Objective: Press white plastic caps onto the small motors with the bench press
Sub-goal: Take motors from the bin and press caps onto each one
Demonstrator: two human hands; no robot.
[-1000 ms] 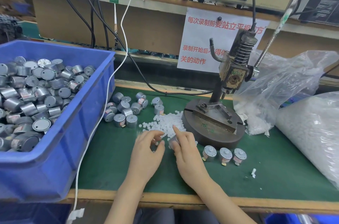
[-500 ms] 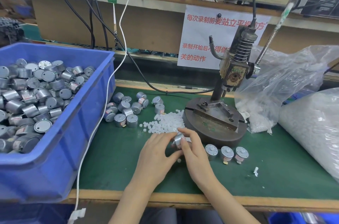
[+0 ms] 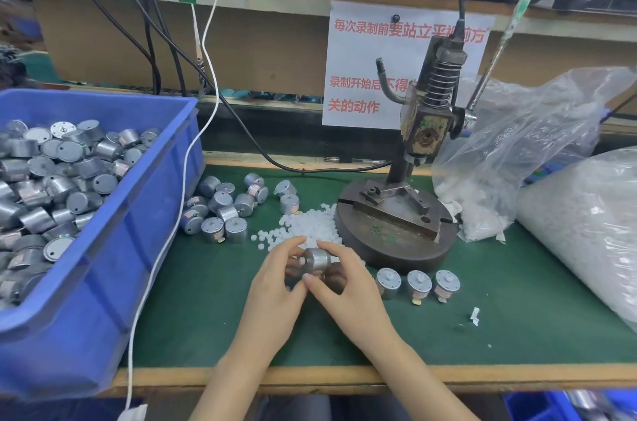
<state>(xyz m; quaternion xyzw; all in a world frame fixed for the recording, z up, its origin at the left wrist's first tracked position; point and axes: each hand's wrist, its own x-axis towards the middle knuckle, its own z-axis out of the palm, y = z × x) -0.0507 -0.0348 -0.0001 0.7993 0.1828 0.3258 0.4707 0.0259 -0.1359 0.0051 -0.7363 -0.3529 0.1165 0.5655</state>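
Motor: a small silver cylindrical motor (image 3: 317, 259) lies on its side, lifted above the green bench mat (image 3: 517, 310), just near of the loose white plastic caps (image 3: 310, 225).
Left hand (image 3: 275, 286): fingertips pinch the motor's left end, where a small white cap (image 3: 302, 261) shows.
Right hand (image 3: 348, 286): thumb and fingers curl around the motor's right side.
Press: the dark metal bench press (image 3: 396, 213) stands just right and far.
Hidden: the cap's seating is unclear.
Change: the hands have risen closer together since half a second ago.

Both forearms bare, no sleeves, no gloves, no rings/watch. Left hand (image 3: 275, 286) & right hand (image 3: 348, 293): short plain nails.
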